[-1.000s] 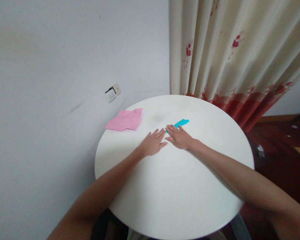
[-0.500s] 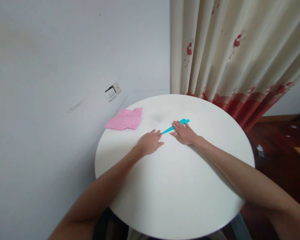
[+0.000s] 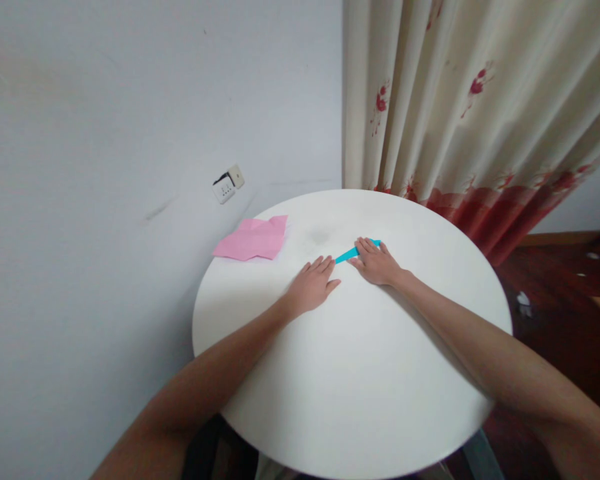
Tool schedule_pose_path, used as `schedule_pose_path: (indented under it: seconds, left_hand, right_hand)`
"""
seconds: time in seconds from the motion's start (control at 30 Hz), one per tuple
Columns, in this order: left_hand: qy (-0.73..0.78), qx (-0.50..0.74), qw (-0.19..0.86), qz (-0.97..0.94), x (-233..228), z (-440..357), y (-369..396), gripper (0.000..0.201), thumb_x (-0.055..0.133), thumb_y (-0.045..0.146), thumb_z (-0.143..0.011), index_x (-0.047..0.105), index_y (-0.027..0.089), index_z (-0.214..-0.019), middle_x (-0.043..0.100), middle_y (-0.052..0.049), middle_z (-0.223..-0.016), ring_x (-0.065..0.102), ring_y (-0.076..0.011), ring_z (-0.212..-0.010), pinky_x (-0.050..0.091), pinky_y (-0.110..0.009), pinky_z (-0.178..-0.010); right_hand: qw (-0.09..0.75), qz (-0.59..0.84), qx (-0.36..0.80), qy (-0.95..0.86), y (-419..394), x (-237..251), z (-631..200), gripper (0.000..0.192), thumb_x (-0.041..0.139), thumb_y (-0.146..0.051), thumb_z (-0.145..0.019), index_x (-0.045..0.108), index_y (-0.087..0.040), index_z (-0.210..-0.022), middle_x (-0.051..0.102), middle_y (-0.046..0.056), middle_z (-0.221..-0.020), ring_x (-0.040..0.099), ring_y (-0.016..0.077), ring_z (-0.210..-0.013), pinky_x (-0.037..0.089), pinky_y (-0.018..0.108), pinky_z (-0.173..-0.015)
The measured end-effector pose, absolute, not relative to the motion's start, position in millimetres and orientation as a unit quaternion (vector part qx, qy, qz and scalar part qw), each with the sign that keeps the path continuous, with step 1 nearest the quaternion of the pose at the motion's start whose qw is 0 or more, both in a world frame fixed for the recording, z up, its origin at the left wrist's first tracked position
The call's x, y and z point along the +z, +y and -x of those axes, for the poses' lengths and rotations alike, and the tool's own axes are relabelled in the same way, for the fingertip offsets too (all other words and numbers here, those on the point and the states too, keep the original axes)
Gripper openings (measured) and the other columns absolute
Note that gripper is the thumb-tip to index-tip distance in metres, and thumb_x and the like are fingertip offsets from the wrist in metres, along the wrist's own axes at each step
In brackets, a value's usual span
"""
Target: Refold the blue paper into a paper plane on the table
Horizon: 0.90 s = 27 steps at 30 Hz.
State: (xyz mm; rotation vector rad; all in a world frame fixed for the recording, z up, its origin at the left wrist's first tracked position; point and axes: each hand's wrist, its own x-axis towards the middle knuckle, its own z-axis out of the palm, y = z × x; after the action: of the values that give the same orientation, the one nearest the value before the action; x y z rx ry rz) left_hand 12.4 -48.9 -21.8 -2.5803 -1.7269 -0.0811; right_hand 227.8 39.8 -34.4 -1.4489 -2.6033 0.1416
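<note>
A narrow, pointed strip of folded blue paper (image 3: 347, 255) lies on the round white table (image 3: 350, 373). My right hand (image 3: 377, 263) rests flat over its wider right part, fingers stretched out, so that part is mostly hidden. At the strip's thin left end, my left hand (image 3: 313, 285) lies with its fingers extended and the fingertips on or touching the tip. Both palms face down. Beyond my left hand, a creased pink sheet of paper (image 3: 254, 239) lies near the table's left rim.
A white wall with a socket (image 3: 224, 189) rises along the left and back of the table. Behind it on the right hangs a cream and red curtain (image 3: 445, 133). Dark reddish flooring (image 3: 555, 333) shows at the right.
Both hands have shifted slightly to the right along the blue paper. My right hand now covers more of its wide end, and my left hand has moved over the thin end.
</note>
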Motion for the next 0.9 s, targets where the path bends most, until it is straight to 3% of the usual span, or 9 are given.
schedule_pose_path:
  seconds: [0.27,0.47,0.9]
  left_hand:
    - [-0.552,-0.029,-0.012,0.833,-26.7,-7.9,-44.5,0.06,0.031,0.049,-0.106,0.029,0.02,-0.158,0.029,-0.01,-0.164,0.025,-0.03,-0.152,0.027,-0.052,-0.12]
    - [-0.555,-0.029,-0.016,0.831,-26.3,-8.4,-44.1,0.061,0.032,0.049,-0.105,0.03,0.018,-0.158,0.028,-0.01,-0.165,0.024,-0.0298,-0.153,0.026,-0.051,-0.121]
    - [-0.553,-0.029,-0.021,0.832,-26.4,-7.8,-44.0,0.06,0.033,0.049,-0.106,0.029,0.018,-0.158,0.027,-0.01,-0.165,0.024,-0.0299,-0.153,0.026,-0.052,-0.12]
  right_hand:
    - [0.124,0.459,0.01,-0.88,29.6,-37.6,-219.0,0.07,0.017,-0.052,-0.105,0.03,-0.007,-0.157,0.024,0.019,-0.165,0.018,0.0314,-0.154,0.014,0.059,-0.121]
    - [0.092,0.35,0.064,-0.93,19.9,-35.5,-207.7,0.068,0.017,-0.051,-0.105,0.03,-0.008,-0.158,0.025,0.016,-0.165,0.019,0.0286,-0.154,0.015,0.057,-0.122]
    - [0.089,0.416,0.051,-0.903,31.3,-38.8,-215.9,0.069,0.017,-0.053,-0.105,0.031,-0.009,-0.157,0.027,0.016,-0.164,0.02,0.0291,-0.153,0.017,0.055,-0.122]
